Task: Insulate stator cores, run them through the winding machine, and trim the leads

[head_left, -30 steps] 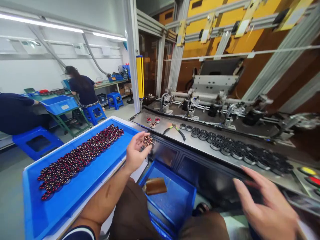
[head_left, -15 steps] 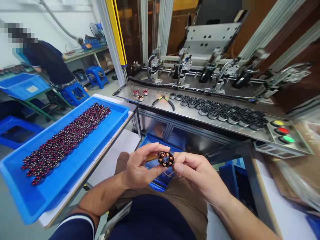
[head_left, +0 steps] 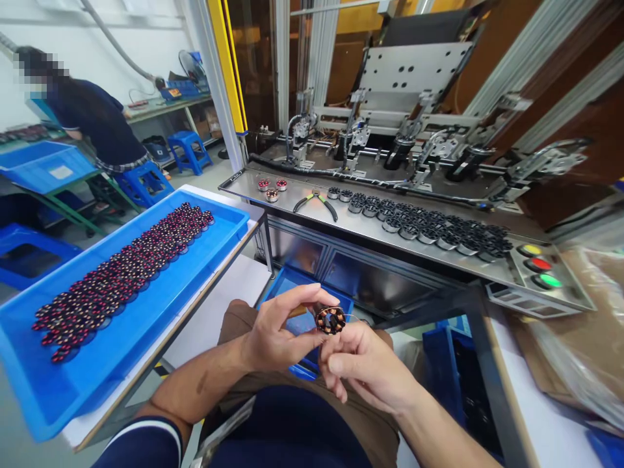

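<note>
My left hand (head_left: 280, 331) and my right hand (head_left: 363, 364) meet over my lap, both pinching one small round wound coil (head_left: 330, 320) with copper windings. The left thumb and fingers grip its left side. Under and beside the coil's right side, my right hand's fingers are curled. A large blue tray (head_left: 195, 273) at my left holds several rows of similar dark red coils (head_left: 121, 273).
A steel machine shelf (head_left: 341, 221) ahead carries a row of black round parts (head_left: 429, 227), pliers (head_left: 316, 198) and three small parts (head_left: 272, 187). Yellow, red and green buttons (head_left: 539, 265) sit at its right. A blue bin (head_left: 292, 286) lies below. A seated person (head_left: 92, 123) works far left.
My left hand brought a coil from near the tray to my lap, and my right hand came in from the right to join it. Since half a second ago the coil has tilted slightly.
</note>
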The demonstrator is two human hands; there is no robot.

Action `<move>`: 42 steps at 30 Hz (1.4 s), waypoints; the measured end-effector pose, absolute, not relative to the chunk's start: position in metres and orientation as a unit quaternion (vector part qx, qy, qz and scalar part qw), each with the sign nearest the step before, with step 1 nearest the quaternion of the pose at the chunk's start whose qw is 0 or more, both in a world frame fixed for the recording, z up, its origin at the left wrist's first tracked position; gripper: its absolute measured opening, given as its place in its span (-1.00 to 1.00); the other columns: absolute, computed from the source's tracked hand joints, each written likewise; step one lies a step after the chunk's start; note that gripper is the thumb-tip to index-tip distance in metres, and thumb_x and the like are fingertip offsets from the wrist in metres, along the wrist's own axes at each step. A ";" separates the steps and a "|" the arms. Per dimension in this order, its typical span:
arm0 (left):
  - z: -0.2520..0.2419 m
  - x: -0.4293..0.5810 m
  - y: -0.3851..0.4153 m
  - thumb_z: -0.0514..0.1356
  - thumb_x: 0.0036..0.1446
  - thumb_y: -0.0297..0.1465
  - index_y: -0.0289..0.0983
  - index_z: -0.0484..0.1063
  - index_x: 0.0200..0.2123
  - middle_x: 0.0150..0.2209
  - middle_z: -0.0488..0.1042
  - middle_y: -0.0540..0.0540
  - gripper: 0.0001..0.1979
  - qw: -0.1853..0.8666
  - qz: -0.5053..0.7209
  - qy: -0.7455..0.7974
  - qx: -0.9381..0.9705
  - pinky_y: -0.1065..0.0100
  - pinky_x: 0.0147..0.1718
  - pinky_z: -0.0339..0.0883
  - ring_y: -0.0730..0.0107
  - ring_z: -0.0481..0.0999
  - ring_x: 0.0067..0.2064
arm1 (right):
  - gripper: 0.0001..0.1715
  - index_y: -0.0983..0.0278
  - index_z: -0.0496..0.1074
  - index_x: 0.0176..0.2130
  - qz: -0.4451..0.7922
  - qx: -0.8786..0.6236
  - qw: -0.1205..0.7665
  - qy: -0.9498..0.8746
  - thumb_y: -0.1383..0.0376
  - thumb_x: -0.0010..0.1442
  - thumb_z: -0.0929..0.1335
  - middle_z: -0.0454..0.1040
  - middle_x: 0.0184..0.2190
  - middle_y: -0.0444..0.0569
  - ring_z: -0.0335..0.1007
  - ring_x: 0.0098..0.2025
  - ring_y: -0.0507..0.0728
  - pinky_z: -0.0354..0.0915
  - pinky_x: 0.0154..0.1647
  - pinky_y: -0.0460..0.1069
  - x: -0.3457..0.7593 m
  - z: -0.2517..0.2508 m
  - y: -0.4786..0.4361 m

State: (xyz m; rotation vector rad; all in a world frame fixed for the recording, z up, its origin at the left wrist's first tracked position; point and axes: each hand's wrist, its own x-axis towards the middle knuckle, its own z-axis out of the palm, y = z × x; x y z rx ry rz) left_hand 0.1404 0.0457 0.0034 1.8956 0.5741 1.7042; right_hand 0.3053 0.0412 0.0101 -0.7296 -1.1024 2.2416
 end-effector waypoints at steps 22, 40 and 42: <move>-0.008 0.153 0.044 0.44 -0.01 -0.46 -0.09 0.26 0.18 -0.11 0.47 -0.09 -0.29 0.516 0.607 0.208 0.567 0.45 -0.22 0.50 0.48 0.54 -0.24 | -0.45 0.25 0.29 -0.61 0.746 -0.330 0.375 -0.441 -0.05 0.04 0.50 0.22 -0.79 -0.23 -0.02 -0.70 -0.06 -0.09 -0.62 -0.09 0.317 0.015 0.037; -0.003 0.140 0.035 0.30 0.14 -0.56 -0.06 0.17 0.27 0.06 0.53 -0.13 -0.31 0.471 0.554 0.239 0.644 0.37 -0.02 0.50 0.34 0.58 0.01 | -0.66 0.25 0.40 -0.50 0.526 -0.399 0.474 -0.583 0.14 0.19 0.45 0.36 -0.57 -0.14 0.25 -0.51 0.02 0.22 -0.51 -0.10 0.318 0.027 0.036; -0.004 0.139 0.035 0.34 0.10 -0.55 -0.12 0.30 0.19 0.04 0.55 -0.13 -0.40 0.543 0.550 0.245 0.585 0.38 -0.05 0.51 0.34 0.60 -0.03 | -0.69 0.24 0.41 -0.49 0.516 -0.394 0.500 -0.573 0.18 0.23 0.43 0.35 -0.57 -0.15 0.25 -0.52 0.01 0.24 -0.50 -0.12 0.316 0.020 0.033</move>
